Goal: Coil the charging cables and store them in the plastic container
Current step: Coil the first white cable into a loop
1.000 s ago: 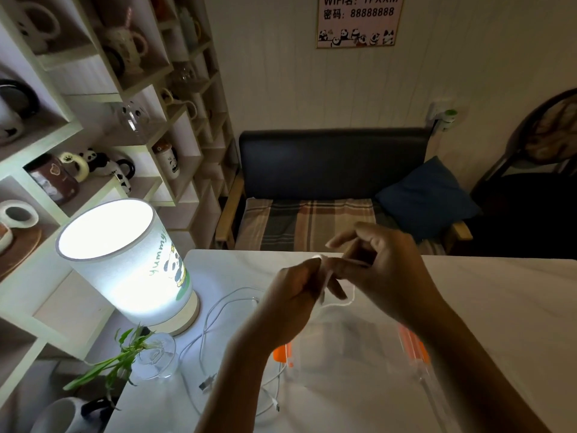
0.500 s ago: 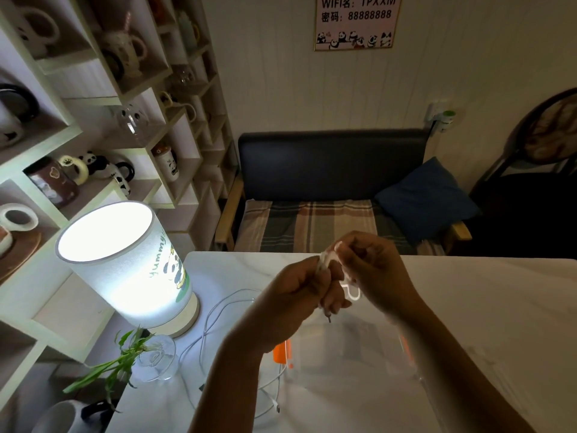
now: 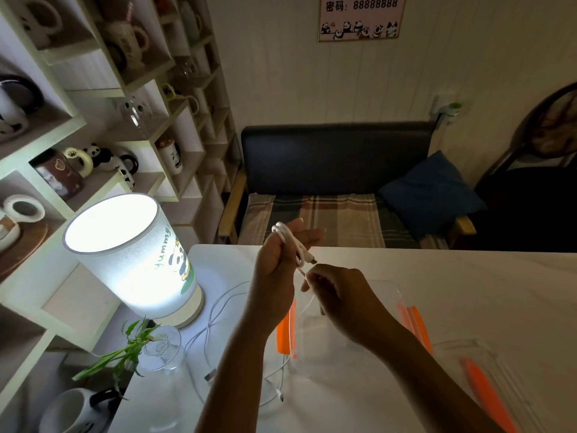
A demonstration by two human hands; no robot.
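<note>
1. Centrally, a white charging cable is looping over the raised left hand, at about 12 o'clock from the plastic container; its plug end is projecting toward 4 o'clock from the loops.
2. Fingers of the left hand are curling around the looped cable, holding it above the table edge.
3. At 5 o'clock from the loops, the right hand is pinching the cable's free strand between thumb and fingertips, the remaining fingers curling inward.
4. Below both hands, the clear plastic container is sitting on the white table, with orange latches showing at its 9 o'clock and 3 o'clock sides.
5. At 3 o'clock from the container, a clear lid with an orange latch is lying on the table.
6. At 8 o'clock from the container, loose white cables are lying uncoiled on the table.
7. At 9 o'clock, a lit cylindrical lamp is standing, with a glass vase holding a green plant just beside its base.
</note>
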